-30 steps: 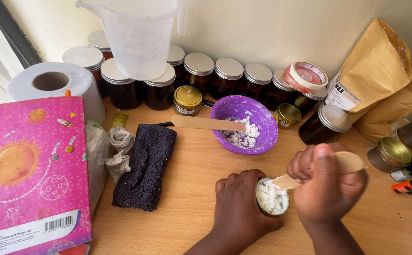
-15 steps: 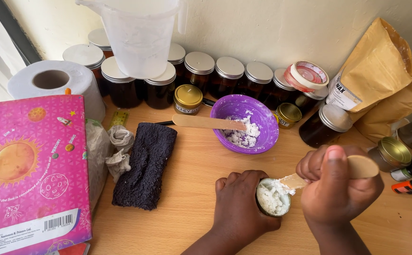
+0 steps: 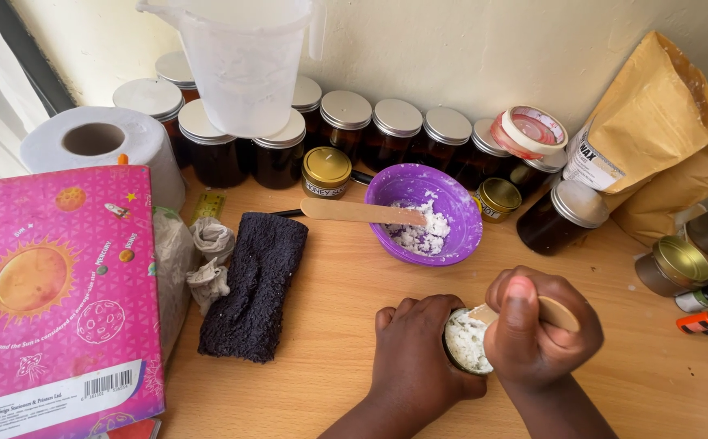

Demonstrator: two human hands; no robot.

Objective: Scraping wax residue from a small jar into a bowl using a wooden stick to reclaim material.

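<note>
My left hand (image 3: 412, 358) grips a small round tin (image 3: 465, 341) on the wooden table (image 3: 337, 284). The tin is filled with white crumbly paste. My right hand (image 3: 532, 329) is closed on a flat wooden stick (image 3: 561, 313), whose tip pokes into the paste at the tin's top edge. My right hand partly covers the tin. Behind them stands a purple bowl (image 3: 459, 211) holding more white paste, with a second wooden stick (image 3: 358, 212) resting across its rim.
A row of dark, silver-lidded jars (image 3: 394, 130) lines the wall, with a translucent jug (image 3: 240, 61) above them. Gold-lidded jars (image 3: 325, 172), a tape roll (image 3: 526, 130) and brown paper bags (image 3: 654, 122) stand around. A black cloth (image 3: 256, 284), pink book (image 3: 45, 284) and toilet roll (image 3: 98, 142) lie left.
My right hand has moved left and closer over the tin, pushing the stick's tip into the paste. My left hand stays on the tin.
</note>
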